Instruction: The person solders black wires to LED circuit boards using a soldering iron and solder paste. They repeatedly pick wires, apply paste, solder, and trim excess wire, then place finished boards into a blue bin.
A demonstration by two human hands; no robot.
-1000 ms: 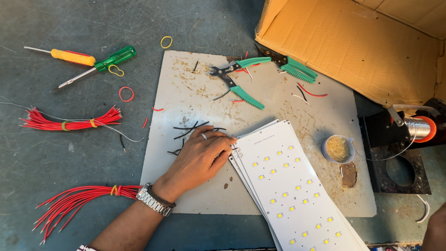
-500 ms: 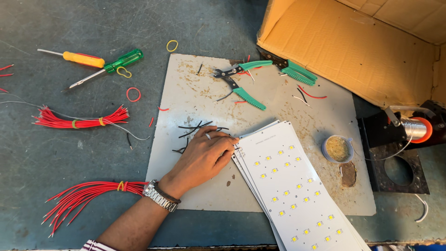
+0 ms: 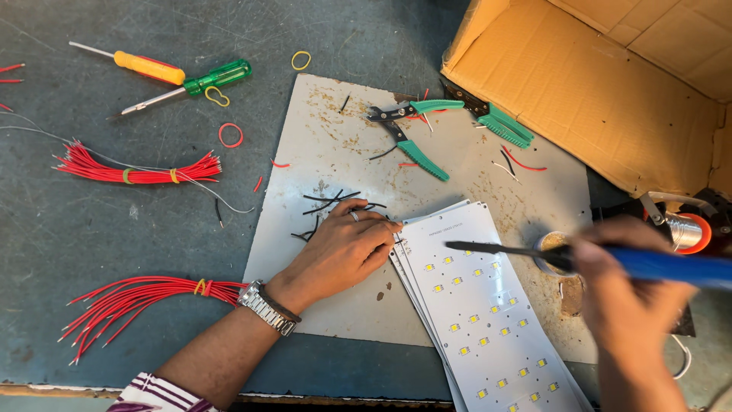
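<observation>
A: Holding a blue-handled soldering iron (image 3: 610,259) in the right hand (image 3: 633,305) at the right of the frame, fist closed around the handle, dark tip out over the top white LED board (image 3: 488,305) but seemingly not touching a pad.

B: Any joints made?

A: Cannot tell; no wire visibly attached to the board. Looks early, going by the loose short black wires (image 3: 328,206) at centre, just above the left hand (image 3: 343,252).

B: And that hand?

A: Lying palm down on the grey work plate (image 3: 328,137), fingers pressed together at the board stack's upper-left edge, seemingly steadying it; pinching a wire or not, cannot tell. Wristwatch (image 3: 267,307) on.

B: Stock left?

A: Two bundles of red wires (image 3: 141,174) untouched at the left. Green cutters (image 3: 415,130) lying idle at upper centre.
</observation>
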